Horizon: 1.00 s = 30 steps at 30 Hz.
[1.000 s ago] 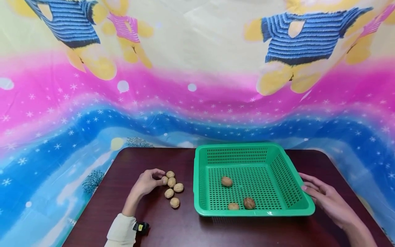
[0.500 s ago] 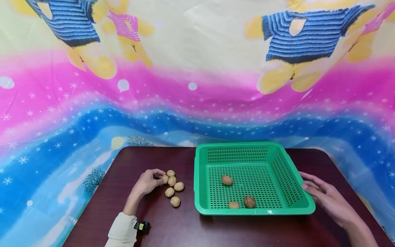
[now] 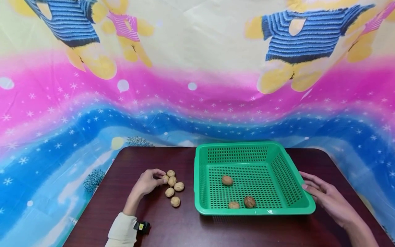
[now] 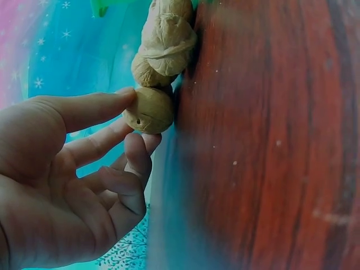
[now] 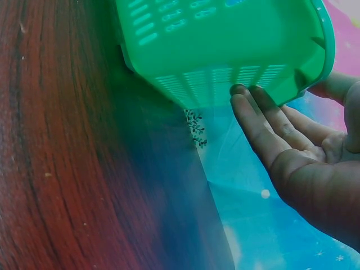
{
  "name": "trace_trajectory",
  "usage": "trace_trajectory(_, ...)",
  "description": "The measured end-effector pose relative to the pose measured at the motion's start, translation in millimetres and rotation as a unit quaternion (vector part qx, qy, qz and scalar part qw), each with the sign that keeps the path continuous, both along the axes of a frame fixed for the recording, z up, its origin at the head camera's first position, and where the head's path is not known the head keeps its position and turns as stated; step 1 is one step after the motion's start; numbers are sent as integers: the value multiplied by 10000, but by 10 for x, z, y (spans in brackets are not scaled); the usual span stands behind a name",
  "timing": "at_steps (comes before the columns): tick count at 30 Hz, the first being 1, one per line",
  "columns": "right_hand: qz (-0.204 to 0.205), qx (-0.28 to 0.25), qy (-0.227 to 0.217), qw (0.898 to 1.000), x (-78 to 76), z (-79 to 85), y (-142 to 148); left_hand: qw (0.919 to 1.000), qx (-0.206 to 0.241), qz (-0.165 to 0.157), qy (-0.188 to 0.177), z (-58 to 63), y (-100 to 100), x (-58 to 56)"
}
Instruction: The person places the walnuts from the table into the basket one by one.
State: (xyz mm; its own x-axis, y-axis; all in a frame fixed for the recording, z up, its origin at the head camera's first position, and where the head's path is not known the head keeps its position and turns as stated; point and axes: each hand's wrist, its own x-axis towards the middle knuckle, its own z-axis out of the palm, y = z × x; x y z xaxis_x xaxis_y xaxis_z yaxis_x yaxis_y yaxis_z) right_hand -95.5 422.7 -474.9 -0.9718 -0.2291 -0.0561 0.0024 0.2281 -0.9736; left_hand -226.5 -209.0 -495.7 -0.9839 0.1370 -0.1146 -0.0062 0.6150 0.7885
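My left hand (image 3: 148, 181) pinches a walnut (image 4: 151, 111) between thumb and fingertips at the left edge of a small group of walnuts. In the head view, the loose walnuts (image 3: 179, 186) lie on the table left of a green plastic basket (image 3: 256, 212). Inside that basket are a walnut (image 3: 227, 180) towards the left, a darker walnut (image 3: 249, 202) by the front wall and another walnut (image 3: 234, 205) partly hidden by the rim. My right hand (image 3: 330, 200) holds the basket's right side, thumb at the rim and fingers against the outer wall.
The dark reddish-brown table (image 3: 172, 230) has rounded far corners. A printed cloth (image 3: 191, 103) with bears and snowflakes hangs behind it. A small black device (image 3: 142, 227) sits at the left wrist, by the white sleeve (image 3: 121, 230).
Both hands, the walnuts and the basket look the same; the head view has shifted very slightly.
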Motion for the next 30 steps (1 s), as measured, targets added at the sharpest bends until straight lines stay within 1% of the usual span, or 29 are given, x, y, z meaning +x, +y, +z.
trace_trajectory(2, -19, 95, 14, 10000, 1, 10, -3, 10000, 52, 1, 13, 23, -11, 1)
trace_trajectory(4, -59, 309, 58, 9995, -1, 25, -7, 9999, 139, 25, 74, 77, -20, 8)
trace_trajectory(8, -194, 635, 112, 9977, -18, 64, -27, 9990, 294, -10, 341, 263, 16, 39)
trace_trajectory(11, -224, 646, 119, 9976, -31, 82, -42, 9978, 406, -98, 518, 406, 116, 65)
trace_trajectory(14, -193, 593, 119, 9980, -32, 84, -51, 9961, 613, -244, 593, 509, 267, 83)
trace_trajectory(17, -185, 529, 109, 9984, -24, 76, -52, 9934, 816, -383, 715, 596, 459, 84)
trace_trajectory(22, -205, 491, 108, 9985, -3, 50, -46, 9891, 896, -644, 976, 726, 793, 65)
trace_trajectory(27, -182, 407, 184, 9988, 15, 27, -48, 9843, 948, -1022, 1079, 786, 1077, 55)
trace_trajectory(30, -168, 344, 219, 9990, 23, 20, -45, 9807, 978, -1292, 1094, 795, 1230, 49)
